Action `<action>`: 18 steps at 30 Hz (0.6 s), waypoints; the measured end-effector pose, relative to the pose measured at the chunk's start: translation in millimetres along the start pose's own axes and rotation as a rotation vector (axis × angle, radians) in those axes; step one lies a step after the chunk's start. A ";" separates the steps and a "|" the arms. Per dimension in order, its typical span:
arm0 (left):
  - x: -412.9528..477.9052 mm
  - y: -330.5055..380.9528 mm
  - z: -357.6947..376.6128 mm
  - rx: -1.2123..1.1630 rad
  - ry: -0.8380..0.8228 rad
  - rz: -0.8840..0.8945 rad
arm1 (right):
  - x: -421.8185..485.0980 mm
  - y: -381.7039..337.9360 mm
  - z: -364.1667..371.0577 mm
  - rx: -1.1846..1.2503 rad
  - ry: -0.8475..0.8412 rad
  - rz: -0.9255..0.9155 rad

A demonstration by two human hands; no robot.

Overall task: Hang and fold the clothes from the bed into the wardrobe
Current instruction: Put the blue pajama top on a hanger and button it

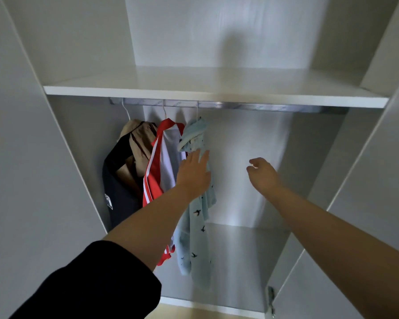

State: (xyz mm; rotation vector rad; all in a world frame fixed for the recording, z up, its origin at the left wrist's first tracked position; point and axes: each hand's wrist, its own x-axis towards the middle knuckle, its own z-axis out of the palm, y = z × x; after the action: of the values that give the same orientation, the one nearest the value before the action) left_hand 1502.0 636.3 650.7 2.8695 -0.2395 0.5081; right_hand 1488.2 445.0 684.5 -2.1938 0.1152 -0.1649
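Hanging pale-blue bird-print garment (195, 217), left grip (194, 172) flat against it; right grip (262, 172) released, beside red-and-white top (158, 171).

3 garments (195, 226) on 3 hangers (197, 111), 1 rail (263, 106), 1 shelf (217, 93), 2 hands (194, 173).

Dim, cool, greyish light from behind the camera. Brightest patch on the wardrobe back panel (251, 157); a soft head-shaped shadow lies above the shelf (217, 88). Faint glare on the hanging rail (240, 104). Wide-angle bend bows the side panels outward. Slight softness throughout; the black sleeve (90, 284) loses all detail
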 end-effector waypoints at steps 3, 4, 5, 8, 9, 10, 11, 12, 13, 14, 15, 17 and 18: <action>-42.3 36.7 -5.9 0.104 0.035 0.093 | -44.3 19.6 -18.6 -0.156 0.088 -0.154; -58.9 50.4 -7.1 0.122 0.045 0.103 | -60.9 27.0 -25.5 -0.199 0.108 -0.189; -76.4 65.1 -8.9 0.132 0.050 0.107 | -78.9 34.5 -33.3 -0.230 0.120 -0.217; -132.5 108.9 -15.6 0.152 0.059 0.087 | -136.8 56.2 -57.0 -0.260 0.114 -0.246; -152.1 122.5 -17.9 0.164 0.057 0.077 | -156.6 62.8 -64.6 -0.271 0.115 -0.243; -172.0 135.5 -20.2 0.168 0.052 0.067 | -176.1 69.4 -71.9 -0.287 0.120 -0.241; -192.2 147.8 -23.1 0.166 0.047 0.060 | -195.7 76.2 -78.9 -0.305 0.123 -0.240; -211.8 159.7 -26.1 0.165 0.042 0.060 | -215.2 82.5 -85.9 -0.321 0.122 -0.239; -230.0 171.5 -30.2 0.174 0.036 0.065 | -234.1 88.1 -92.7 -0.336 0.117 -0.239; -246.6 182.8 -35.2 0.186 0.031 0.072 | -251.8 92.7 -99.6 -0.346 0.108 -0.239; -261.7 193.6 -40.9 0.191 0.026 0.079 | -268.4 96.6 -106.8 -0.349 0.097 -0.240; -289.3 214.0 -52.5 0.198 0.018 0.100 | -299.0 103.4 -123.2 -0.355 0.083 -0.242; -301.3 223.2 -57.9 0.206 0.018 0.118 | -312.9 106.2 -131.4 -0.362 0.081 -0.244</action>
State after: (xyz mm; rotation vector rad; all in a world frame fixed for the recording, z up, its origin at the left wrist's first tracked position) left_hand 1160.4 471.7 637.9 3.0618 -0.3757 0.6138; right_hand 1156.0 322.8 651.1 -2.5592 -0.0856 -0.3964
